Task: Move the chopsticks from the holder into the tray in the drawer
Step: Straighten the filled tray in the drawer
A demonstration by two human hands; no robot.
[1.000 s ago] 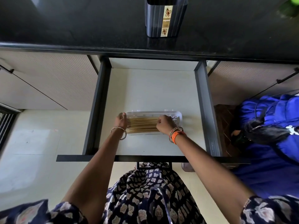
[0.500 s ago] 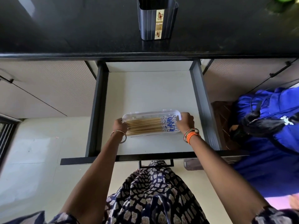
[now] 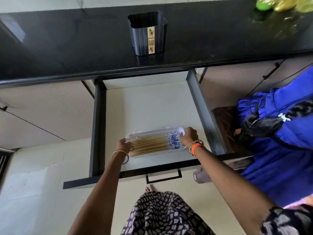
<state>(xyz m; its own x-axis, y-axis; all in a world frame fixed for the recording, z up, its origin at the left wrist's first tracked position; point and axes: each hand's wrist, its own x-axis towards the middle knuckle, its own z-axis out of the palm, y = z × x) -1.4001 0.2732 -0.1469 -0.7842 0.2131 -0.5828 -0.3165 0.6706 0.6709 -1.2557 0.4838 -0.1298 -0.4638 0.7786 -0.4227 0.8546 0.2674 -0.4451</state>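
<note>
Several wooden chopsticks (image 3: 149, 145) with blue-and-white patterned ends lie side by side in a clear plastic tray (image 3: 152, 133) on the floor of the open drawer (image 3: 149, 106). My left hand (image 3: 124, 145) grips the tray's left end. Its right end is gripped by my right hand (image 3: 188, 135). The dark ribbed holder (image 3: 147, 33) stands upright on the black counter behind the drawer, and no chopsticks show in it.
The drawer's front panel and handle (image 3: 163, 177) jut toward me at thigh height. A blue bag (image 3: 277, 133) sits on the floor at the right. Green and yellow items (image 3: 277, 4) lie at the counter's far right corner. Cabinet doors flank the drawer.
My right hand moved from on top of the chopsticks to the tray's right end. The view has tilted up, and more of the counter and holder shows.
</note>
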